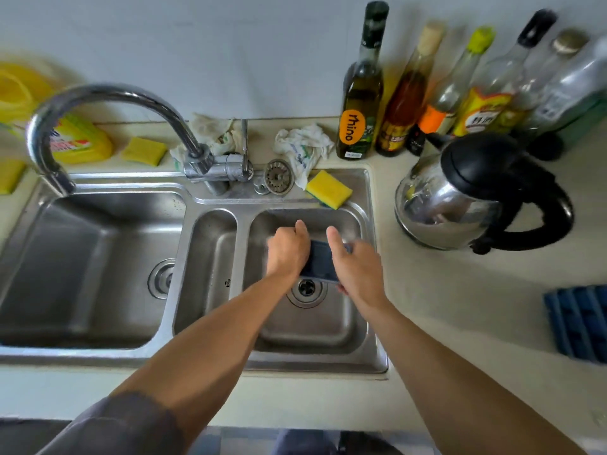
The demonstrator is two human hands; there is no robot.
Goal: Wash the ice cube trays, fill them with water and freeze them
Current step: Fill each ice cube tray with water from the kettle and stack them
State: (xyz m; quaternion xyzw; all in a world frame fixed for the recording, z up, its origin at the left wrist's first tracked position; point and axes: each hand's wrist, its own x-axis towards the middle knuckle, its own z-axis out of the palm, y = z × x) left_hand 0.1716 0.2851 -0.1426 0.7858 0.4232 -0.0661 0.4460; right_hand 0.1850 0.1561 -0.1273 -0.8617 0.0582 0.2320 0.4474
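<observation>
Over the right basin of the steel sink (pixel 364 205) I hold a dark blue ice cube tray (pixel 320 262) between both hands. My left hand (pixel 289 249) grips its left edge with curled fingers. Its right edge is held by my right hand (pixel 354 264), thumb raised along the top. The tray hangs above the drain (pixel 307 289), and much of it is hidden by my hands. A second blue ice cube tray (pixel 578 318) lies on the counter at the far right. The tap (pixel 108 103) arches over the large left basin; no water shows.
A yellow sponge (pixel 328 188) lies on the sink's back rim beside a strainer plug (pixel 278 175) and crumpled cloths (pixel 303 146). Several bottles (pixel 361 93) and a steel kettle (pixel 473 192) stand at the back right. Yellow detergent (pixel 78 142) and more sponges (pixel 144 151) sit back left.
</observation>
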